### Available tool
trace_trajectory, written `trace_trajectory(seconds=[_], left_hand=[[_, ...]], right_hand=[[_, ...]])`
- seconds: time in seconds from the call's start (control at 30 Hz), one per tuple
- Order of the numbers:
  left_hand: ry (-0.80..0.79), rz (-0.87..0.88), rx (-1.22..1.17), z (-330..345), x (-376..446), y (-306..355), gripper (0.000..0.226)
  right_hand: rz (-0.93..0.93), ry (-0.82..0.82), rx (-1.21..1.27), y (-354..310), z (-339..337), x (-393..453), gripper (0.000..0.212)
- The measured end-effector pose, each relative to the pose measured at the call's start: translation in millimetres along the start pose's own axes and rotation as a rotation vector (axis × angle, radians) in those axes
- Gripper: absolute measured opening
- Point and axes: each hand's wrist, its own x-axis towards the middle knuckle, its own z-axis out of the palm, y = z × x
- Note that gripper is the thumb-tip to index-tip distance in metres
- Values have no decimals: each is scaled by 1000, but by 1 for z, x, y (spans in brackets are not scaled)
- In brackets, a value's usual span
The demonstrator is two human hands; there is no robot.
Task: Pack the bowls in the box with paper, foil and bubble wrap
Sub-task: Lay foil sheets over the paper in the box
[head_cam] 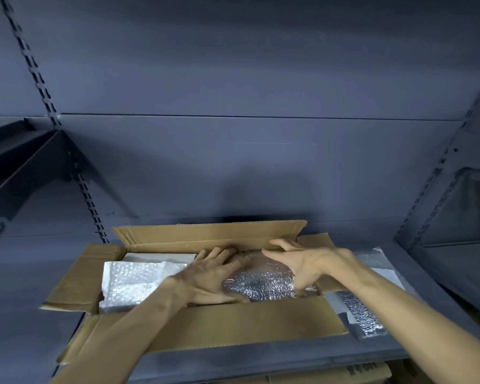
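Box point(194, 325) open; left hand point(208, 281) and right hand point(302, 267), fingers spread, press foil bundle point(261, 284). Pressing too hard could crack the wrapped bowl.

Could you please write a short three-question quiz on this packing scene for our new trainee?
1. True or false: the cardboard box has its flaps open.
2. What lies in the box between the left hand and the right hand? A) silver foil wrap B) a glass jar C) a book
3. Which side of the box holds the white bubble wrap?

Key: 1 true; 2 A; 3 the left side.
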Motion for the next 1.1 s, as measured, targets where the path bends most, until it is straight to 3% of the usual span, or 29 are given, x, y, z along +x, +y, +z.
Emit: trace_trajectory(seconds=[0.07,0.17,0.27,0.43,0.57,0.6,0.67,0.77,0.87,1.0,1.1], left_hand=[[59,7,-66,-7,-4,1,87],[166,-11,-153,-18,-7,7,71],[197,-22,-189,-28,-3,19,66],[239,62,-162,-46,24,56,66],[269,134,-163,-48,50,91,65],[280,155,-162,-47,55,99,65],[270,193,-166,-44,64,114,65],[244,227,-160,-41,74,131,67],[229,247,-146,-39,78,140,64],[235,232,-153,-41,76,141,59],[279,198,-235,-46,74,138,47]], right_hand=[[-63,152,110,9,3,-8,102],[-91,565,184,30,12,-23,58],[70,833,303,59,25,-40,35],[424,882,545,101,67,-61,29],[623,755,704,125,113,-79,21],[643,665,700,128,124,-81,27],[672,475,642,131,143,-84,62],[660,434,624,132,161,-81,76],[637,540,664,136,168,-77,70],[577,817,812,137,166,-77,24],[493,1108,973,130,148,-84,34]])
